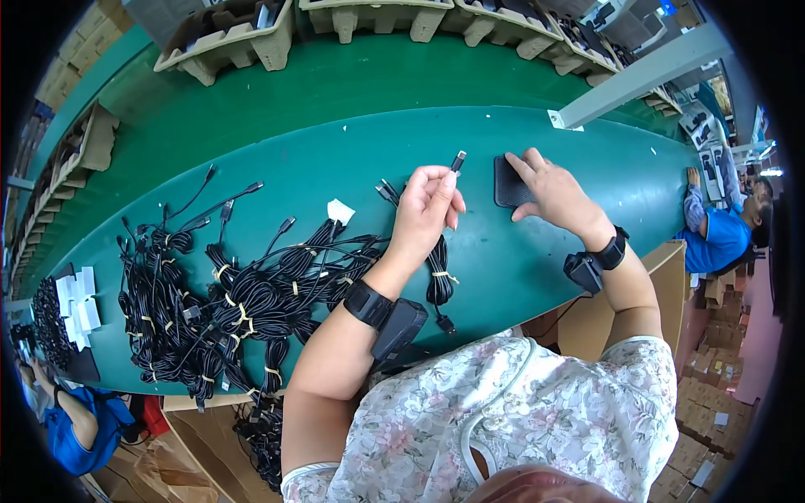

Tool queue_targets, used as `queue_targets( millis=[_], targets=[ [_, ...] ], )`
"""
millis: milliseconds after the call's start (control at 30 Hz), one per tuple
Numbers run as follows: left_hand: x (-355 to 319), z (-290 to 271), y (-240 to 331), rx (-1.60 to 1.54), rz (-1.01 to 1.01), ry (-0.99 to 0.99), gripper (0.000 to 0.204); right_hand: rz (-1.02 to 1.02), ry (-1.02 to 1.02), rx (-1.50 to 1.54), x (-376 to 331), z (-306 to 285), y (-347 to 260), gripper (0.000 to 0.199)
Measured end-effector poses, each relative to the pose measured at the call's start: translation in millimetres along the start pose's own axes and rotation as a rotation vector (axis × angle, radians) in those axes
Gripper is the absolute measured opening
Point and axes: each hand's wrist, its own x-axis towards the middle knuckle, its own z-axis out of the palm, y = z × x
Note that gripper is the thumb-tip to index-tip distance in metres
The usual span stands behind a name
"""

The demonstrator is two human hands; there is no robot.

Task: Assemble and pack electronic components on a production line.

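The left hand [428, 205] pinched a black cable [440, 272] with closed fingers. Its plug [458, 160] pointed up and far, and the bundle hung down near. The right hand [553, 193] pressed open fingers on a black pad [508, 184].

Light: bright, even, from overhead; lamp glare at three o'clock.
Shadows: soft, short beneath the heap of bundled black cables [218, 310].
Distortion: the long green work table [520, 277] bows; black vignette all round.
Focus: centre sharp, rim smeared.
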Motion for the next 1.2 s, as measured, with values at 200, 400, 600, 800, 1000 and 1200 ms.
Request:
queue_targets(
  millis=[200,400,600,800,1000,1200],
  targets=[
    [-2,-1,1,0.019,-0.017,0.003,0.018,0.019,-0.1,-0.018,-4,-13,-12,0.058],
    [-2,0,2,0.007,-0.004,0.01,0.018,-0.006,0.314,0.072,32,-19,9,0.031],
    [-2,0,-1,0.058,0.032,-0.011,0.022,0.03,0.718,0.731,128,-70,37,0.015],
    [-3,3,-1,-0.005,0.022,0.003,0.019,0.104,1.172,0.808,244,-106,73,0.023],
    [-4,1,-2,-0.05,0.027,0.004,0.019,0.304,1.028,0.575,303,-103,92,0.026],
    [-3,2,0,-0.067,-0.005,-0.007,0.016,0.215,0.905,-0.191,309,-70,90,0.014]
  ],
)
